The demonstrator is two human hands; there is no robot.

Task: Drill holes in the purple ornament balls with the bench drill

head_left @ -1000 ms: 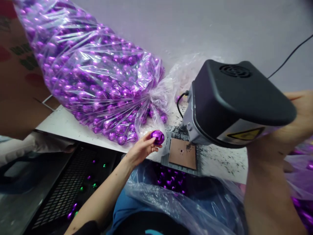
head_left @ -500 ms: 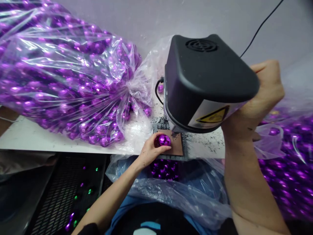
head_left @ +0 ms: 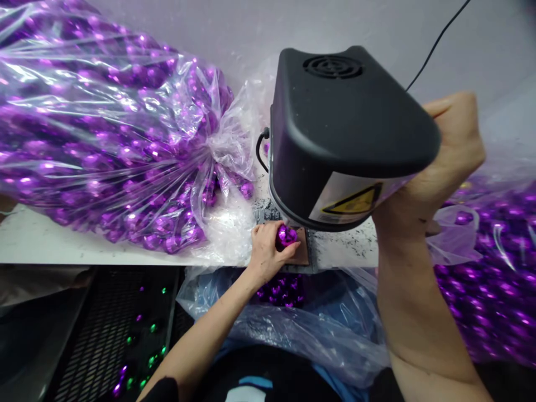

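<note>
Presently: one left hand (head_left: 267,251), thumb and fingers curled round a purple ball (head_left: 287,235), over a brown board (head_left: 301,255). Black machine (head_left: 335,123), yellow warning label (head_left: 354,200) on its side, just beyond and right of those fingers. Right hand (head_left: 448,148), against the machine's right side; its fingers are hidden, so I cannot tell their hold. Clear bag (head_left: 104,128), full of purple balls (head_left: 125,215), left of the left fingers.

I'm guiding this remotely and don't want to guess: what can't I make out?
In the head view:
Right hand: whatever it may hold, hidden behind the machine.
Ball: underside, hidden by the left hand and itself.
Left bag: left end, cut off by the edge.
Label: print too small.
</note>
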